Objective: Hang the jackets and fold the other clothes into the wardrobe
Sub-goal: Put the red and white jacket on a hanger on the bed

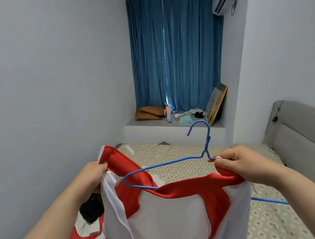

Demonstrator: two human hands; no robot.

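Above the patterned bed (268,225), both hands hold the red-and-white jacket (166,219): the left hand (93,175) grips its zip edge, the right hand (242,164) pinches shoulder and blue hanger (207,142) (lying crosswise, bare end nearer the left).

A person's left hand (93,175), at 9 o'clock, grips the zip edge of a red-and-white fabric jacket (175,208). The right hand (242,166), at 3 o'clock, pinches its collar against a blue wire hanger (207,140) partly threaded inside, above a patterned bed (187,153). Closed blue curtains (179,51) hang at 12 o'clock.
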